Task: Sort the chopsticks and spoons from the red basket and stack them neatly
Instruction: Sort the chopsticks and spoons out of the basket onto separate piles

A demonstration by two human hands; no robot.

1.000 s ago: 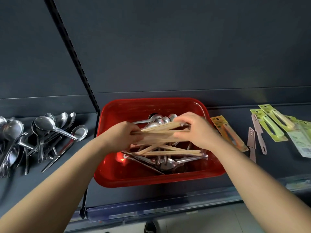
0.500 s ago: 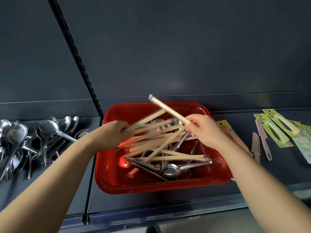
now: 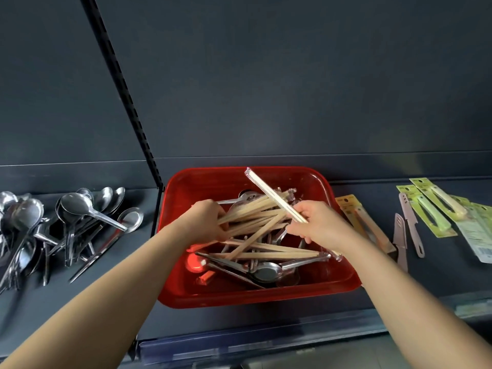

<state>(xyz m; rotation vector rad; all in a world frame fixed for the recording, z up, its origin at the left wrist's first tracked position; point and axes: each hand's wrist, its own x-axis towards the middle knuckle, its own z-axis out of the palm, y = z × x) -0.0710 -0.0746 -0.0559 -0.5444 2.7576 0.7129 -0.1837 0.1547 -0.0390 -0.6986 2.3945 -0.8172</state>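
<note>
SORTING IN PROGRESS: A sheaf of pale wooden chopsticks (image 3: 253,217) fans out above the red basket (image 3: 239,299). One end is gathered in my left hand (image 3: 205,222), whose fingers are curled round it. The free ends splay toward the basket's back right corner. My right hand (image 3: 316,222) pinches a single wrapped pair (image 3: 271,194) by its lower end, fingers closed on it. The pair tilts up and away over the sheaf.

More chopsticks lie loose and crossed in the basket, on top of steel spoons (image 3: 266,271) whose handles are tangled beneath them.

I judge the sticks light, stiff and smooth, with a wrap that looks slick, so they are apt to slide against one another and fan when held at one end only. A grip round the middle of the bundle, with the ends squared up first, should hold them truer. The spoons look heavier and polished. I would draw each out by its handle rather than its bowl, so that it does not drag its neighbours.

The basket sits on a dark shelf (image 3: 133,275). To its left, past a black slotted upright (image 3: 138,123), lies a heap of sorted spoons (image 3: 80,217), not yet neatly stacked. To its right are carded knives (image 3: 431,206) and two loose pink knives (image 3: 410,222).
</note>
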